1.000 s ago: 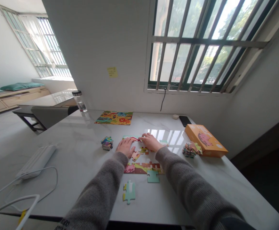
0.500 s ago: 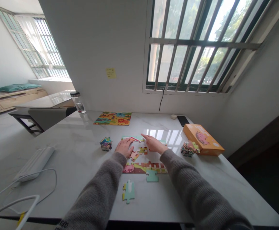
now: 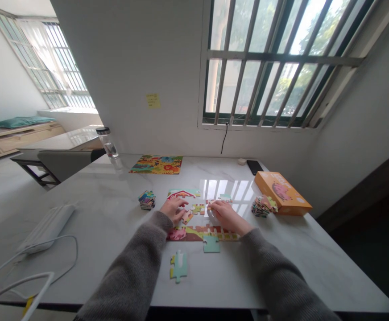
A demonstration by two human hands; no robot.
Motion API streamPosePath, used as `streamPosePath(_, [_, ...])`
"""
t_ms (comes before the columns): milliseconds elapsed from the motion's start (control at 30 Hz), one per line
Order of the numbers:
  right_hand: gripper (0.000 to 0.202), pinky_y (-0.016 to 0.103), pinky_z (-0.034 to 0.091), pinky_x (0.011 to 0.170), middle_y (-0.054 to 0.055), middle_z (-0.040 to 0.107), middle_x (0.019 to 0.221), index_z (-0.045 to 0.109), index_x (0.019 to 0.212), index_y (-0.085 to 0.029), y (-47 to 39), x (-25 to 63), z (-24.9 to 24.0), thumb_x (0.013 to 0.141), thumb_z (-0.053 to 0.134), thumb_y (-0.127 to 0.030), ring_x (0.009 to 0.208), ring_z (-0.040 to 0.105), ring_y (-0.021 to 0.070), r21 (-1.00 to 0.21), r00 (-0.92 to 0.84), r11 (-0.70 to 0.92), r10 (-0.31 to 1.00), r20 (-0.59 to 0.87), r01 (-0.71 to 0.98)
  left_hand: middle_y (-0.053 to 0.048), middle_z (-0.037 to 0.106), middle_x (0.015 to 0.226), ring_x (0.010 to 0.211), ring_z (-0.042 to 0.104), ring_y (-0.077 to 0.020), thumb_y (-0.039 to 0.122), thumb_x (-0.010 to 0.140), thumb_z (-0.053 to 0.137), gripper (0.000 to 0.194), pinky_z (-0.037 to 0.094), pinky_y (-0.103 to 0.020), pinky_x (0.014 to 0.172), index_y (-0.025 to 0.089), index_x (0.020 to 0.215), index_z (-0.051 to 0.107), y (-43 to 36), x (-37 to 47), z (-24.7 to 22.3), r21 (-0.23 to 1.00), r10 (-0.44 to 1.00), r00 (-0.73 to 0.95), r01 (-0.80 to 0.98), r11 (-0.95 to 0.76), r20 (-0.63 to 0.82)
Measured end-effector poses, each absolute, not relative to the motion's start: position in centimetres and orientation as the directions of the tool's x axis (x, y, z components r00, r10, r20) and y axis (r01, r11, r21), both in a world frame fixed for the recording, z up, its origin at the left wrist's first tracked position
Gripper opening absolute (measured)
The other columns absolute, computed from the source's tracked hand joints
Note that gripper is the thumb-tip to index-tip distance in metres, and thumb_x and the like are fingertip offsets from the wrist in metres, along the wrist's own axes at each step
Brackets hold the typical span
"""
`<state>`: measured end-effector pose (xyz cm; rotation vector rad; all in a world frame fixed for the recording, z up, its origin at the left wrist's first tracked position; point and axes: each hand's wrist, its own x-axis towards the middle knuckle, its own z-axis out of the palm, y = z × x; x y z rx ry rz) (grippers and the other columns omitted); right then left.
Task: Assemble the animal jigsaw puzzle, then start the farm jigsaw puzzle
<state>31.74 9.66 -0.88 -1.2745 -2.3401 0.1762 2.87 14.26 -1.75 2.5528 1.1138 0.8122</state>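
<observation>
My left hand [image 3: 173,208] rests at the left side of the puzzle with its fingers apart, just below the red roof section [image 3: 183,193] and beside a pink piece [image 3: 187,217]. My right hand [image 3: 223,212] has its fingers pressed together over a small red and pink piece [image 3: 209,202] right of the middle; how firmly it is held is hard to see. Between the hands lies a yellow-green piece [image 3: 198,208]. Nearest me is the joined bottom strip [image 3: 197,233] with pigs and a fence. A mint piece [image 3: 211,244] overlaps its lower edge, and another [image 3: 179,266] lies closer.
Stacks of pieces stand at left [image 3: 146,200] and right [image 3: 263,206]. An orange box [image 3: 283,192] and a phone [image 3: 254,167] are at the right. Farther back lie a colourful picture sheet [image 3: 157,164] and a bottle [image 3: 108,142]. A white device [image 3: 49,228] with cables is at left.
My right hand has drawn back toward me from the top strip, its pointing finger now bent down. My left hand has shifted slightly down and left, uncovering more of the red roof.
</observation>
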Motion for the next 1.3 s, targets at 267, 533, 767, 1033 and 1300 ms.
streamPosePath(267, [0.037, 0.039, 0.045, 0.100, 0.010, 0.063, 0.120, 0.061, 0.124, -0.022, 9.2, 31.9, -1.7, 0.091, 0.049, -0.007, 0.114, 0.055, 0.0237, -0.308, -0.473, 0.574, 0.811, 0.345, 0.759, -0.004, 0.064, 0.126, 0.116, 0.052, -0.0302, 0.016, 0.068, 0.060, 0.056, 0.042, -0.044, 0.100, 0.026, 0.123, 0.063, 11.9, 2.0, -1.3, 0.318, 0.745, 0.625, 0.675, -0.666, 0.234])
streamPosePath(533, [0.039, 0.040, 0.044, 0.102, 0.010, 0.062, 0.125, 0.060, 0.126, -0.022, 8.6, 31.7, -1.1, 0.091, 0.050, -0.008, 0.118, 0.054, 0.0246, -0.322, -0.460, 0.549, 0.831, 0.312, 0.772, -0.006, 0.064, 0.103, 0.100, 0.057, -0.0253, 0.015, 0.072, 0.059, 0.046, 0.046, -0.038, 0.092, 0.027, 0.116, 0.067, 12.1, 2.3, -1.6, 0.322, 0.727, 0.628, 0.652, -0.687, 0.279])
streamPosePath(767, [0.037, 0.039, 0.042, 0.102, 0.010, 0.066, 0.122, 0.061, 0.126, -0.021, 9.0, 32.2, -0.8, 0.095, 0.044, -0.009, 0.115, 0.056, 0.0234, -0.348, -0.380, 0.498, 0.854, 0.355, 0.794, -0.007, 0.064, 0.107, 0.101, 0.058, -0.0246, 0.014, 0.076, 0.058, 0.039, 0.047, -0.037, 0.093, 0.023, 0.113, 0.067, 12.4, 2.6, -2.1, 0.329, 0.706, 0.621, 0.625, -0.708, 0.340])
streamPosePath(1033, [0.028, 0.037, 0.039, 0.098, 0.007, 0.071, 0.111, 0.068, 0.112, -0.022, 8.9, 32.4, -0.5, 0.097, 0.046, -0.014, 0.105, 0.056, 0.0230, -0.340, -0.362, 0.481, 0.861, 0.357, 0.808, -0.008, 0.063, 0.104, 0.101, 0.056, -0.0274, 0.017, 0.079, 0.058, 0.034, 0.046, -0.042, 0.092, 0.022, 0.111, 0.067, 11.9, 3.2, -2.1, 0.270, 0.732, 0.584, 0.685, -0.676, 0.351])
streamPosePath(1300, [0.026, 0.037, 0.038, 0.098, 0.005, 0.068, 0.110, 0.071, 0.104, -0.022, 8.6, 31.9, -0.7, 0.096, 0.047, -0.014, 0.103, 0.053, 0.0226, -0.338, -0.374, 0.477, 0.868, 0.328, 0.811, -0.006, 0.066, 0.101, 0.098, 0.057, -0.0254, 0.019, 0.082, 0.057, 0.023, 0.045, -0.041, 0.091, 0.023, 0.101, 0.069, 10.8, 4.8, -0.4, 0.334, 0.701, 0.598, 0.618, -0.712, 0.389])
